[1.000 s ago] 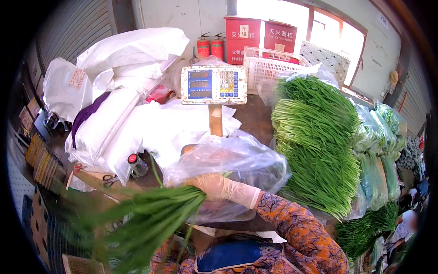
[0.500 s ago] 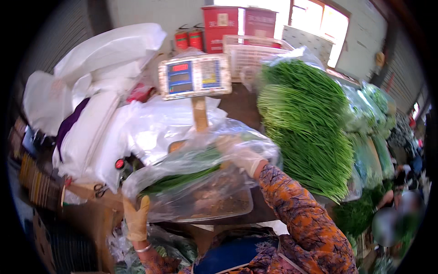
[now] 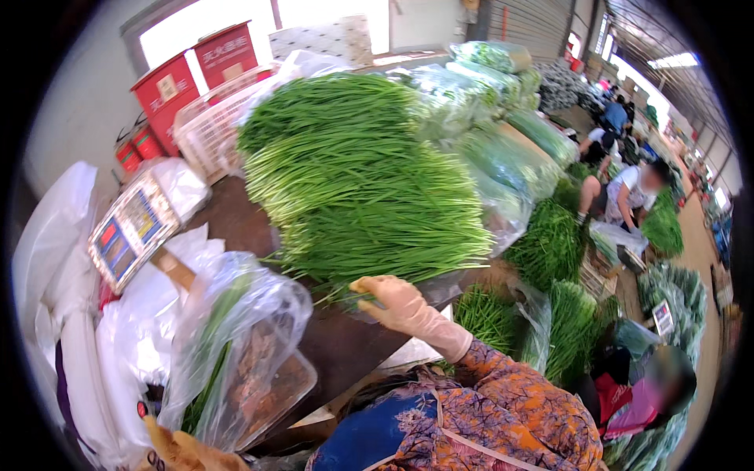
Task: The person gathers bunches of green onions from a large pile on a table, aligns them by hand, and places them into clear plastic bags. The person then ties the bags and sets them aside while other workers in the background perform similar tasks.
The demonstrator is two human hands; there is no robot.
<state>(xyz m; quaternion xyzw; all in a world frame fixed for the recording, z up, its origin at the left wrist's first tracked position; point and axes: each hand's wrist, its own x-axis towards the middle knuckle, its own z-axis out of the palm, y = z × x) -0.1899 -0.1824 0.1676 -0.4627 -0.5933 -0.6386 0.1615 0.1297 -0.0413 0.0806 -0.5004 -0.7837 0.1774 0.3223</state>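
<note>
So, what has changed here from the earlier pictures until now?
The right hand left the clear plastic bag and moved right to the big pile of green stalks, its fingers now touching the stalk ends. The bunch of greens went into the bag, which rests on the scale tray. The left hand stayed low, beneath the bag.

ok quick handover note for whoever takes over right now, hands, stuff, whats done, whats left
Right hand, gloved: stretched to the near end of the big pile of green stalks, touching the stalk ends; whether it grips any cannot be told.
Left hand, gloved: at the lower edge, holding the bottom of the clear plastic bag.
The bag lies on the scale tray, under the scale display.
Done: some stalks are in the bag.
Left: the bag is not closed.
</note>
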